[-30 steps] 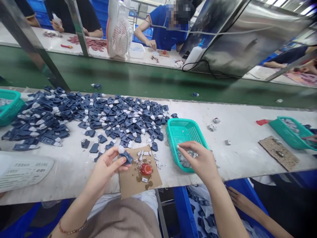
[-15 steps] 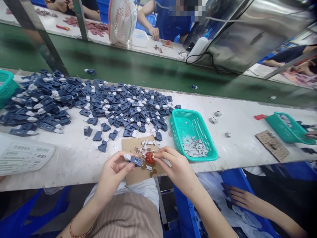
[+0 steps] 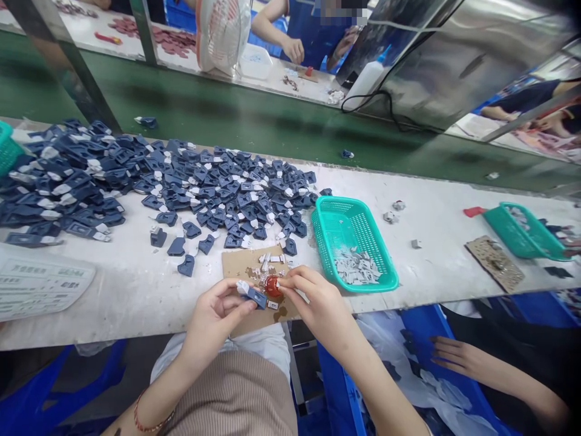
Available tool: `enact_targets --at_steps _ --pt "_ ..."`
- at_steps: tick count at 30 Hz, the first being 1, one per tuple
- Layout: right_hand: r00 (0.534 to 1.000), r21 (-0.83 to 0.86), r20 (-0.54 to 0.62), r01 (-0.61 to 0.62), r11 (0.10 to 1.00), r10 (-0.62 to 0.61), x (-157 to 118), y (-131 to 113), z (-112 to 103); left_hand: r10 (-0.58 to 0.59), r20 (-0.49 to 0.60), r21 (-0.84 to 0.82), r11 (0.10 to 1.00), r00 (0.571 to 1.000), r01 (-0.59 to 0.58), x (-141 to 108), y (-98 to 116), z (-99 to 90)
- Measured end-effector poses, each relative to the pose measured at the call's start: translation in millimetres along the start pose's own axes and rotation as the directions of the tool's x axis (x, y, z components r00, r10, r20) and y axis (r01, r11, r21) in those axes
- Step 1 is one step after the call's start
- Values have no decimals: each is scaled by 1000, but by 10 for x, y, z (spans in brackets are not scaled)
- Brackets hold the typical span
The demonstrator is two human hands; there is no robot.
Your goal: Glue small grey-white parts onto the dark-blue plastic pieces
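In the head view, the left grip [image 3: 213,315] is closed, thumb against fingers, around a navy part [image 3: 256,298] with a white end [image 3: 243,287]. The part lies tilted at the fingertips, over the left side of a cardboard sheet [image 3: 238,266] and just left of a red dish [image 3: 272,286]. The right grip [image 3: 320,300] is pinched nearly shut at the dish, with a small pale piece [image 3: 278,283] between its fingertips; the fingers partly hide it.

Just below the right fingertips, a small white frame [image 3: 273,305] lies on the cardboard, and a few white pieces [image 3: 271,258] lie beyond the dish. To the right of the right grip, and a little farther off, a green basket [image 3: 318,242] stands on the bench [image 3: 136,297], with grey pieces [image 3: 357,267] gathered at its near end. Beyond the left grip spreads a large heap of navy parts [image 3: 227,194], many with white ends. Left of that grip lies a white printed sheet [image 3: 43,281]. Well right of the right grip, a co-worker's hand [image 3: 463,357] is over a blue crate [image 3: 429,327].
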State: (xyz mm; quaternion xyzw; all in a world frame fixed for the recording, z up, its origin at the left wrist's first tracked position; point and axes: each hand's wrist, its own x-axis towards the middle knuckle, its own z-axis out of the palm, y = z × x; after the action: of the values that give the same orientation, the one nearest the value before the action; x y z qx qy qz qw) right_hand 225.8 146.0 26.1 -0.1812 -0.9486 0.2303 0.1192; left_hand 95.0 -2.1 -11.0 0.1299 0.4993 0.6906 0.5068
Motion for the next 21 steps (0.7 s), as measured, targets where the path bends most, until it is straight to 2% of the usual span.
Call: enact_targets --at_steps 8,15,19,21 --pt "1000 -8 -4 5 1000 -5 2 -20 13 30 -31 15 999 999 -30 -3 -22 31" --pt "999 18 -7 -44 999 44 -9 -49 32 14 -7 28 1000 1000 -14 3 -42 58" --pt "977 217 5 -210 953 214 0 -42 -9 -11 -14 45 999 1000 12 14 -48 85" --pt "938 411 57 -335 848 343 -5 -34 -57 -23 -24 63 998 999 24 13 -41 108"
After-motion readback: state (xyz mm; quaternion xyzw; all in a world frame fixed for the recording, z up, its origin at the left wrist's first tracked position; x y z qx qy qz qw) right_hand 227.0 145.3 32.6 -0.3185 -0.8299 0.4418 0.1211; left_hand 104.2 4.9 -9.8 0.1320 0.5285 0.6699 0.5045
